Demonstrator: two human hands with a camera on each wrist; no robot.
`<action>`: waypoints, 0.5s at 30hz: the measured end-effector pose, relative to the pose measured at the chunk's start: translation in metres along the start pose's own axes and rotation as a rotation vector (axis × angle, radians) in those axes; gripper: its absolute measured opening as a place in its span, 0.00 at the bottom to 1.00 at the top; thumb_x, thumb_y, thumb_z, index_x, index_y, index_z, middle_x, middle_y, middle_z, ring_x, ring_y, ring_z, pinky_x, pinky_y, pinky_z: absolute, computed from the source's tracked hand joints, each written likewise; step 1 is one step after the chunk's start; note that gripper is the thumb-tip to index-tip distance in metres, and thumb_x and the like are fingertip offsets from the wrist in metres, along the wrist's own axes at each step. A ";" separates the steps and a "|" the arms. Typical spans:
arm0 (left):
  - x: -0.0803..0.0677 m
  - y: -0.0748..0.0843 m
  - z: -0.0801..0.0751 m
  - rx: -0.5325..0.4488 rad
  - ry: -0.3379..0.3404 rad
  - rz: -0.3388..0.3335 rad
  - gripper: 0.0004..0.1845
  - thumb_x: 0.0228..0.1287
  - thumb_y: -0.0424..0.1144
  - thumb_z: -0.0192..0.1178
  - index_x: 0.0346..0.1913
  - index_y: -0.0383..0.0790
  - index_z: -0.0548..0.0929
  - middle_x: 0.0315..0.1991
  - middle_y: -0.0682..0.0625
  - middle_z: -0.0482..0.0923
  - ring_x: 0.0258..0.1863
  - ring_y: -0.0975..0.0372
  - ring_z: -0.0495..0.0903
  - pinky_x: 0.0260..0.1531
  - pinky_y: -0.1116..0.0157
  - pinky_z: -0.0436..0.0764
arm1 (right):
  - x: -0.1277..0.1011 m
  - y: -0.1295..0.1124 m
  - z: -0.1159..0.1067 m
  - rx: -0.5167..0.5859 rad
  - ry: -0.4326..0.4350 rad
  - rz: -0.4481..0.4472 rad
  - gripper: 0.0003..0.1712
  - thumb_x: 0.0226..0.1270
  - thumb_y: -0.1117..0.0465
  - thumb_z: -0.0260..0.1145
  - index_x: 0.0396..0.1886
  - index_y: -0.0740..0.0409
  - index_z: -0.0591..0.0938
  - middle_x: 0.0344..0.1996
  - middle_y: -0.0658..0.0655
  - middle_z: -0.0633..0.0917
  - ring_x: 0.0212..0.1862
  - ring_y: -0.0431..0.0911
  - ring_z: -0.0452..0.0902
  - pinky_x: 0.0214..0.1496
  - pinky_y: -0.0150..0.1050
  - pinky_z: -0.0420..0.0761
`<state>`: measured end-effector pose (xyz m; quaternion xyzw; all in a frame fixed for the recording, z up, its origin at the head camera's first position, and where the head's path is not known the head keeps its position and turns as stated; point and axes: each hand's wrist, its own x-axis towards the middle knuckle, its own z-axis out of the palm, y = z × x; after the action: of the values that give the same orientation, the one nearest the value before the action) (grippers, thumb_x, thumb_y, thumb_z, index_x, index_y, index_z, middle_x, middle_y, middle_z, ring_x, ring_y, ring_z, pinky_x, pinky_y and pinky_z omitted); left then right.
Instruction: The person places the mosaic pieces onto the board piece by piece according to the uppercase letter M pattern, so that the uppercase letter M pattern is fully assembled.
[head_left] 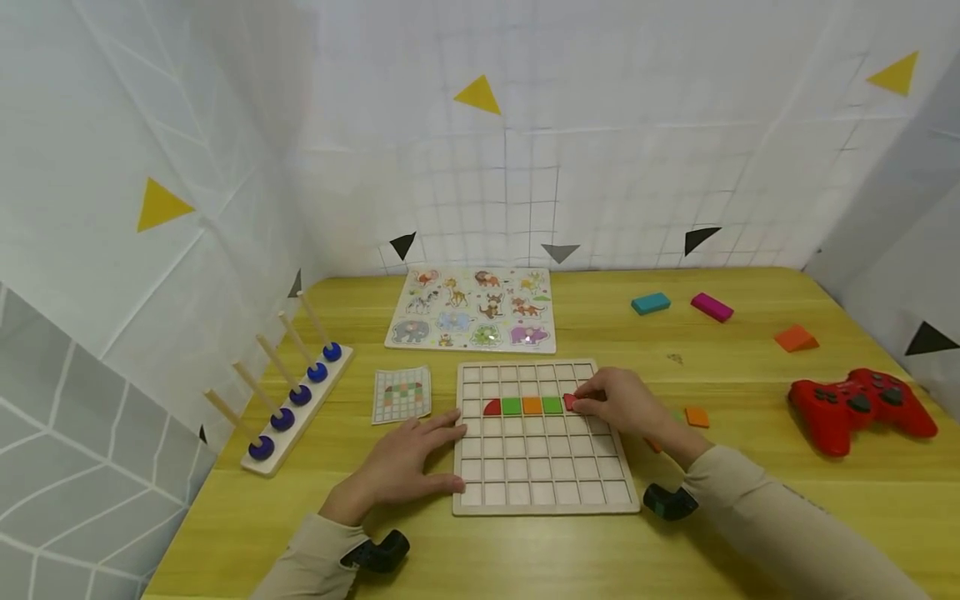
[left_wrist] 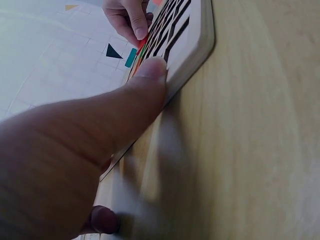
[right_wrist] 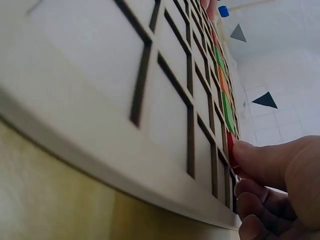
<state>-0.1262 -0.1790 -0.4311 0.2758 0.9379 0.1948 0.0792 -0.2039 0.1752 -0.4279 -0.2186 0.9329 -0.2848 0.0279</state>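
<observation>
A wooden grid board (head_left: 547, 508) lies flat before me. One of its upper rows carries a rounded red tile (head_left: 492, 407), a green tile (head_left: 512, 406), an orange tile (head_left: 532, 406) and another green tile (head_left: 552, 405). At the right end of that row, my right hand (head_left: 626, 406) pinches a red tile (right_wrist: 230, 146) between thumb and fingers, down at the grid. My left hand (head_left: 405, 462) has its fingers spread, the thumb and fingertips resting against the board's left edge. Just beyond it lies a small pattern card (head_left: 402, 394) printed with a coloured grid.
An animal puzzle board (head_left: 470, 308) lies behind the grid. A peg stand (head_left: 296, 417) with blue rings is at left. To the right are a teal block (head_left: 650, 303), a magenta block (head_left: 712, 307), an orange wedge (head_left: 797, 337), a red game controller (head_left: 862, 408) and a loose orange tile (head_left: 697, 417).
</observation>
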 end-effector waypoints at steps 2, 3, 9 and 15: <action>0.000 0.001 0.000 -0.004 0.000 -0.001 0.38 0.60 0.63 0.63 0.71 0.51 0.71 0.76 0.51 0.61 0.68 0.44 0.68 0.64 0.44 0.70 | -0.001 -0.002 0.002 0.008 0.002 0.007 0.11 0.64 0.58 0.70 0.41 0.61 0.90 0.34 0.54 0.86 0.36 0.42 0.76 0.35 0.34 0.75; 0.000 0.001 0.001 -0.005 -0.001 -0.001 0.38 0.60 0.63 0.63 0.71 0.51 0.71 0.76 0.51 0.61 0.68 0.44 0.68 0.65 0.44 0.69 | -0.002 -0.003 0.002 0.014 0.004 0.015 0.11 0.64 0.58 0.70 0.40 0.60 0.90 0.34 0.54 0.86 0.35 0.42 0.75 0.34 0.33 0.74; 0.000 0.000 0.001 -0.005 -0.002 -0.006 0.39 0.59 0.64 0.63 0.71 0.51 0.71 0.76 0.51 0.61 0.68 0.45 0.68 0.65 0.44 0.69 | -0.003 -0.004 0.004 -0.017 0.033 -0.007 0.09 0.62 0.57 0.72 0.37 0.57 0.90 0.32 0.53 0.85 0.34 0.41 0.73 0.34 0.33 0.73; 0.000 -0.001 0.001 -0.007 -0.009 -0.019 0.39 0.59 0.65 0.62 0.71 0.53 0.71 0.77 0.53 0.60 0.67 0.47 0.69 0.64 0.45 0.70 | -0.003 -0.006 0.003 -0.054 0.042 -0.030 0.06 0.62 0.59 0.72 0.34 0.56 0.90 0.32 0.52 0.84 0.34 0.42 0.74 0.34 0.35 0.74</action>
<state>-0.1268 -0.1797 -0.4327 0.2674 0.9394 0.1963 0.0863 -0.1986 0.1705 -0.4270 -0.2271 0.9373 -0.2645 -0.0018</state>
